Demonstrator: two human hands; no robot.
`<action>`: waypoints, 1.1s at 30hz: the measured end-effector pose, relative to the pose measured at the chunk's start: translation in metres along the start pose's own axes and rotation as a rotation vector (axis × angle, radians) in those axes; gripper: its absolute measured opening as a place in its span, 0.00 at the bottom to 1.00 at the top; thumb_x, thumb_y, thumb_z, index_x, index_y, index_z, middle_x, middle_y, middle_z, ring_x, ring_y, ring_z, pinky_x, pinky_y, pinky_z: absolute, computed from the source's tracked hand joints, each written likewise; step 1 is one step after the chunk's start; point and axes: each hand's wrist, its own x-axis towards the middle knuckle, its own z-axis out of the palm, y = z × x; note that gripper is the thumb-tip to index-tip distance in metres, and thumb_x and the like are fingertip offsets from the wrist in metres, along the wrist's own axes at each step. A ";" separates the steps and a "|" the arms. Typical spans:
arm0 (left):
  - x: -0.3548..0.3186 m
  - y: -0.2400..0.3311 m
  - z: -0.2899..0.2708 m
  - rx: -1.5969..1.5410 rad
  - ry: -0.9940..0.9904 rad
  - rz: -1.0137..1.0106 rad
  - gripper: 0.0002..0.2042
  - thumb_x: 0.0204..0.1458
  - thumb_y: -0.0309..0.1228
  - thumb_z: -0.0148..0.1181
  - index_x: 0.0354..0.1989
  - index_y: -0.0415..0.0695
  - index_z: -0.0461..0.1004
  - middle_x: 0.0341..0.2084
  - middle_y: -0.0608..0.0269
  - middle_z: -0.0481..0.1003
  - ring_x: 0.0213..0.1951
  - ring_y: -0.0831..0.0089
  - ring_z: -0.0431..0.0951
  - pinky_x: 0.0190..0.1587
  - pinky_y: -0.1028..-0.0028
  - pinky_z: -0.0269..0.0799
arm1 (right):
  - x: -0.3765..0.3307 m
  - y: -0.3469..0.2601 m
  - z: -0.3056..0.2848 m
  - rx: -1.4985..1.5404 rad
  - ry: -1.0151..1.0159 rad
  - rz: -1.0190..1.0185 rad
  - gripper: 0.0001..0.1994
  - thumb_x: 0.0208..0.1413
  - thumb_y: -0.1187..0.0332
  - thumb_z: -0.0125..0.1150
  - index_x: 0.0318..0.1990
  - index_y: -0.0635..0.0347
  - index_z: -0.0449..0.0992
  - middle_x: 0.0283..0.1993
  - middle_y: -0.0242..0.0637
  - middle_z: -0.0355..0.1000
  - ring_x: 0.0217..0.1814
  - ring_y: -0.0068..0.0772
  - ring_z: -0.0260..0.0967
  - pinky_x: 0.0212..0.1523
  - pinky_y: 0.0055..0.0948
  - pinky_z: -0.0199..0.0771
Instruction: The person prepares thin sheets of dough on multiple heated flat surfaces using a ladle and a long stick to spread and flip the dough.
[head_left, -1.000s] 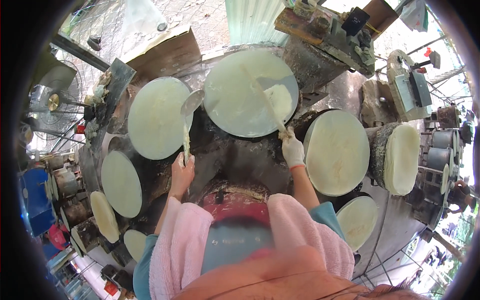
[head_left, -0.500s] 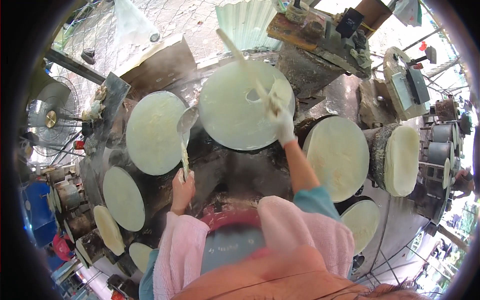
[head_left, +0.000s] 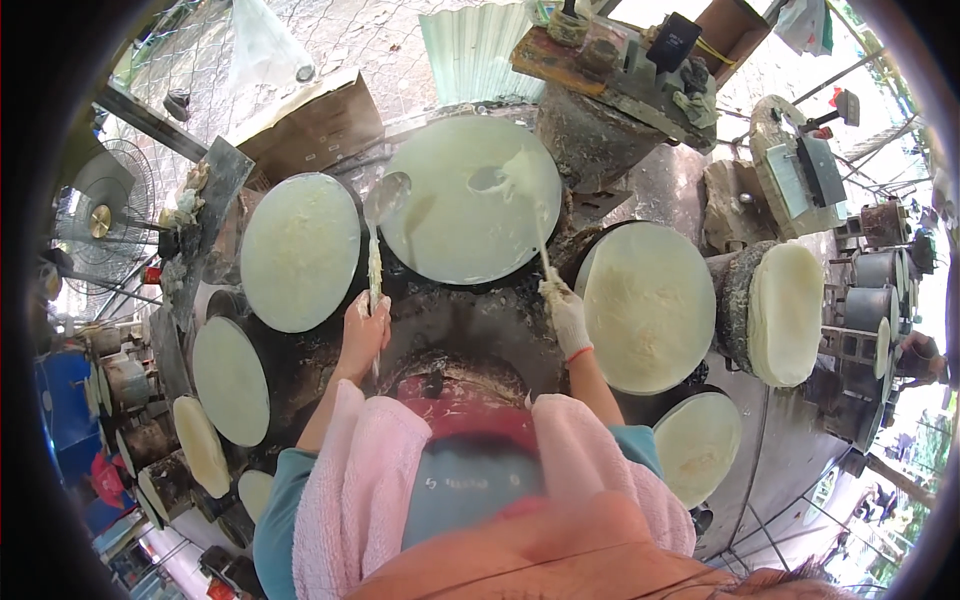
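Note:
My bare left hand [head_left: 366, 330] is closed round the batter-smeared handle of a metal ladle [head_left: 388, 196]. The ladle's bowl hangs over the left rim of the large round griddle [head_left: 430, 245], in front of me. My right hand [head_left: 568, 318], in a pale, soiled glove, is closed on a long thin stick [head_left: 541, 232] crusted with batter near the grip. From there the stick runs up over the griddle, where its far end blends into the pale batter. Whitish batter covers the griddle, with a dark bare-looking oval patch [head_left: 488, 179] near its middle.
Round griddles bearing pale sheets stand at left [head_left: 300, 250] and right [head_left: 650, 305], with several more around. A stack of pale flatbreads [head_left: 787, 315] sits farther right. A cardboard box [head_left: 320, 125] lies beyond, and a fan [head_left: 101, 219] stands far left.
My right hand has drawn back toward me from the central griddle, and the stick has swung round so its far end lies over the batter. The ladle stays in my left hand.

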 end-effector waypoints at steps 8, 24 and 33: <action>0.072 0.017 0.022 -0.023 -0.136 0.095 0.08 0.55 0.29 0.49 0.26 0.39 0.63 0.12 0.66 0.62 0.09 0.78 0.60 0.11 0.76 0.53 | 0.013 -0.023 -0.002 -0.175 0.022 -0.197 0.18 0.59 0.65 0.54 0.54 0.66 0.69 0.40 0.28 0.71 0.37 0.14 0.64 0.42 0.15 0.65; 0.180 0.001 0.056 -0.239 -0.496 -0.303 0.04 0.54 0.22 0.47 0.27 0.37 0.64 0.19 0.63 0.64 0.17 0.79 0.61 0.15 0.79 0.56 | -0.069 0.039 0.155 0.112 0.129 0.226 0.21 0.56 0.68 0.57 0.58 0.58 0.68 0.38 0.25 0.71 0.29 0.10 0.61 0.28 0.11 0.60; 0.188 -0.012 0.017 -0.740 -0.709 -0.568 0.05 0.54 0.23 0.49 0.28 0.41 0.61 0.18 0.69 0.62 0.16 0.83 0.60 0.18 0.81 0.58 | -0.089 -0.011 0.202 0.062 0.103 0.255 0.17 0.57 0.65 0.56 0.53 0.56 0.72 0.24 0.16 0.66 0.20 0.09 0.55 0.19 0.11 0.52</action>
